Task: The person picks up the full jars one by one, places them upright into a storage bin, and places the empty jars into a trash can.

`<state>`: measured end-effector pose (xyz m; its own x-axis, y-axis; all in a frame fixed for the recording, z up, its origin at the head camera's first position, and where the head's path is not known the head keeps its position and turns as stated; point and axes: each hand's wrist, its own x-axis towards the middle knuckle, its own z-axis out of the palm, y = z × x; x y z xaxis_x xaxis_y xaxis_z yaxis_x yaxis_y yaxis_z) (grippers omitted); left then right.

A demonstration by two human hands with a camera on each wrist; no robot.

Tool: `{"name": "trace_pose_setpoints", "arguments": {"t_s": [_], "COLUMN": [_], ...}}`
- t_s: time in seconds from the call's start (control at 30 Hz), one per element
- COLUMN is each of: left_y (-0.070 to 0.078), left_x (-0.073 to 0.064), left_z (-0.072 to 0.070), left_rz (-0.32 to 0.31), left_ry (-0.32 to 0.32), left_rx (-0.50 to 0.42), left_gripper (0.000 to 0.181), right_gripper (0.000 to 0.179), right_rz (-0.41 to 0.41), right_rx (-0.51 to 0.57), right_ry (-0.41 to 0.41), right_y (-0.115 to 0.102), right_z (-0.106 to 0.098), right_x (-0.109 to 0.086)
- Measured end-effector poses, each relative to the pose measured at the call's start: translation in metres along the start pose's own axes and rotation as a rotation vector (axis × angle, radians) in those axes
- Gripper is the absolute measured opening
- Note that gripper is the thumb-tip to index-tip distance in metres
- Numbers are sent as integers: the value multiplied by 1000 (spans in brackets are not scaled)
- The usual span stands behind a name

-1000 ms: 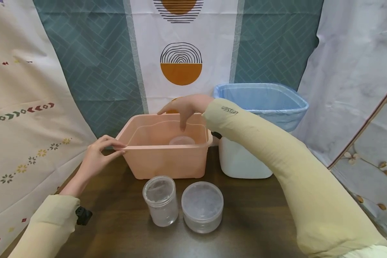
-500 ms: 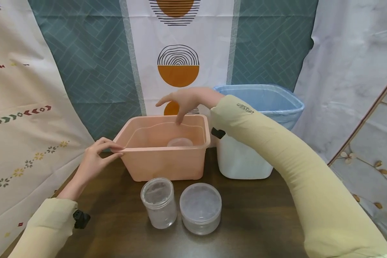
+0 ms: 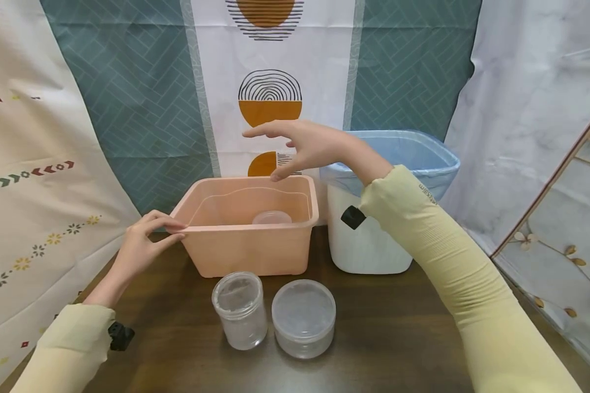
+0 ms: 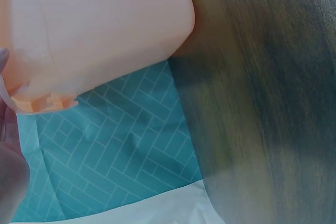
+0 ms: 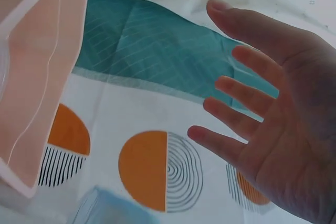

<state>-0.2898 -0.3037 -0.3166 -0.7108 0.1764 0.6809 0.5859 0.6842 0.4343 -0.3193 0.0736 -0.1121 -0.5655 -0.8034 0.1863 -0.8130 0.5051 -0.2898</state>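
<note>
A peach plastic basin (image 3: 246,251) stands at the back of the dark wooden table. At its near left corner my left hand (image 3: 142,245) pinches the rim between thumb and fingers; only part of that hand (image 4: 11,169) shows in the left wrist view. Inside the basin sits a clear round container (image 3: 272,218), partly hidden by the front wall. My right hand (image 3: 314,144) hovers above the basin's right end, holding nothing. Its fingers are spread in the right wrist view. In front of the basin stand a tall clear jar (image 3: 241,314) and a wider, lower clear jar (image 3: 304,319), both upright.
A white trash bin (image 3: 366,240) with a blue liner (image 3: 398,147) over its rim stands right of the basin, partly behind my right forearm. Patterned cloth (image 3: 133,82) hangs behind and on both sides of the table (image 3: 383,327).
My right hand has risen out of the basin and moved up and to the right, its fingers stretching out. My left hand keeps its grip on the rim. The view has shifted slightly.
</note>
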Motion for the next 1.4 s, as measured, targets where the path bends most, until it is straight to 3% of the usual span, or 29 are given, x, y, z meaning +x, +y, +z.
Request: {"name": "trace_pose_setpoints", "arguments": {"t_s": [0.17,0.53,0.8,1.07,1.4], "left_y": [0,-1,-3,-2,-1], "left_x": [-2,-3,-1,-1,-2], "left_z": [0,1,3,2,2], "left_rz": [15,-9,7,20,23], "left_ry": [14,22,26,38,41], "left_rx": [-2,11,3,14,6], "left_gripper": [23,22,21,22,22], "right_gripper": [75,65,60,60,61], "right_rz": [-30,-135,-96,-224,-329], "right_rx": [-25,-64,-108,-161,-175], "right_ry": [71,323,478,613,699], "right_y": [4,8,22,32,44], "right_z": [1,3,11,20,24], "right_x": [-23,-76,-113,-131,-149]}}
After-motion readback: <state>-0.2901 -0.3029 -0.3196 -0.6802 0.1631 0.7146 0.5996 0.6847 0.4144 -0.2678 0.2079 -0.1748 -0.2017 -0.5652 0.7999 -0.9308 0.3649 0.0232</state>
